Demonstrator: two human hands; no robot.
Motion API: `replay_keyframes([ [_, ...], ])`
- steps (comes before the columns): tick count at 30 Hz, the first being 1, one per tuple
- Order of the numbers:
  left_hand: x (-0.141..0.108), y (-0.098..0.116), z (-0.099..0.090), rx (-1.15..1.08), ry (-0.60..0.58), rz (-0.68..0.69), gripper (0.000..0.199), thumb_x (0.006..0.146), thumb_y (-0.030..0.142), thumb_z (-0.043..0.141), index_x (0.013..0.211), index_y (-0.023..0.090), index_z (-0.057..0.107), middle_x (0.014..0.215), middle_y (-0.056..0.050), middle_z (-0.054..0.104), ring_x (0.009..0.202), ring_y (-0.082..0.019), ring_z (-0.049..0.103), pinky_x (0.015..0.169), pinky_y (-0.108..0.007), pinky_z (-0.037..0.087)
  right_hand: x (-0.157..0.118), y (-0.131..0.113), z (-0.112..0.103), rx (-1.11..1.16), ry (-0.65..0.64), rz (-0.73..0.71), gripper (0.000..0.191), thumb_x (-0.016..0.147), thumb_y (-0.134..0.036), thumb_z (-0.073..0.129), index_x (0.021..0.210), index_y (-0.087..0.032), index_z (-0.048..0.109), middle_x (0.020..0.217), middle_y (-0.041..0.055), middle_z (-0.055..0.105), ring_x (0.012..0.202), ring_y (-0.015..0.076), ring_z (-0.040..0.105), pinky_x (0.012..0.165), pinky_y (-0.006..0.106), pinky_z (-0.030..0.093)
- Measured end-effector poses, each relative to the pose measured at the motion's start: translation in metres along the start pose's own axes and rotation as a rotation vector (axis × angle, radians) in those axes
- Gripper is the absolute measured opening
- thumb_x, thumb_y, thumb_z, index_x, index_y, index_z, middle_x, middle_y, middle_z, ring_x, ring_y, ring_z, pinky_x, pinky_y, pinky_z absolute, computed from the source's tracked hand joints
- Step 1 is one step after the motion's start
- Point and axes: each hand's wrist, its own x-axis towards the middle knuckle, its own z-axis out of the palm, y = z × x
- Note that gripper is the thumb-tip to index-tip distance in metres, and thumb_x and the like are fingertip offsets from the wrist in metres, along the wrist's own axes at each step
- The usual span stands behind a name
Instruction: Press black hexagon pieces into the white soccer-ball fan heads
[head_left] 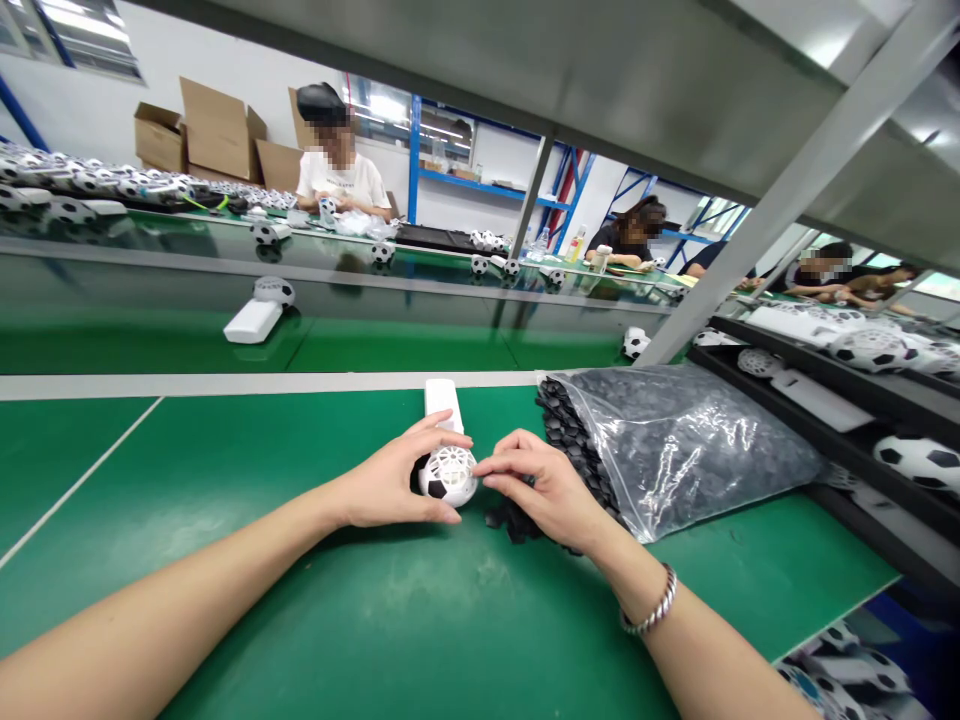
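Note:
A white handheld fan with a football-patterned, grilled round head lies on the green bench, its handle pointing away from me. My left hand curves around the head from the left, thumb on the near side and fingers over the far side. At the head's right edge, my right hand has thumb and forefinger pinched together; whatever is between the fingertips is too small to make out. Loose black pieces lie under and beside the right hand. They spill from a clear plastic bag full of similar pieces.
Beyond the bench's pale edge strip, a green conveyor carries another fan. Black trays with fans stand at right, near a slanted metal post. A shelf hangs overhead. Across the line, a person handles parts.

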Motion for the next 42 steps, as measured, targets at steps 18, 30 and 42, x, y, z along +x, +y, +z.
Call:
replay_keyframes([
  [18, 0.001, 0.008, 0.007, -0.031, 0.037, -0.021, 0.049, 0.066, 0.031, 0.067, 0.111, 0.025, 0.048, 0.136, -0.005, 0.041, 0.137, -0.022, 0.009, 0.109, -0.041, 0.019, -0.001, 0.000, 0.007, -0.202, -0.071, -0.209, 0.011, 0.087, -0.019, 0.051, 0.091, -0.020, 0.061, 0.087, 0.0036, 0.063, 0.084, 0.0158, 0.054, 0.077, 0.032, 0.042],
  [30, 0.002, 0.011, 0.015, 0.005, 0.107, -0.030, 0.041, 0.067, 0.026, 0.063, 0.106, 0.024, 0.049, 0.133, -0.008, 0.043, 0.137, -0.024, 0.010, 0.107, -0.044, 0.022, 0.003, -0.003, 0.018, 0.081, 0.027, -0.083, 0.009, 0.081, -0.015, 0.057, 0.083, -0.021, 0.064, 0.081, 0.0014, 0.064, 0.080, 0.0131, 0.059, 0.077, 0.029, 0.046],
  [42, 0.004, 0.011, 0.016, -0.010, 0.125, -0.036, 0.043, 0.065, 0.029, 0.067, 0.103, 0.024, 0.048, 0.129, -0.006, 0.048, 0.137, -0.024, 0.011, 0.107, -0.043, 0.022, 0.005, 0.000, 0.020, 0.158, 0.041, 0.066, 0.002, 0.076, -0.018, 0.064, 0.076, -0.020, 0.062, 0.076, -0.0010, 0.059, 0.073, 0.0115, 0.055, 0.070, 0.026, 0.045],
])
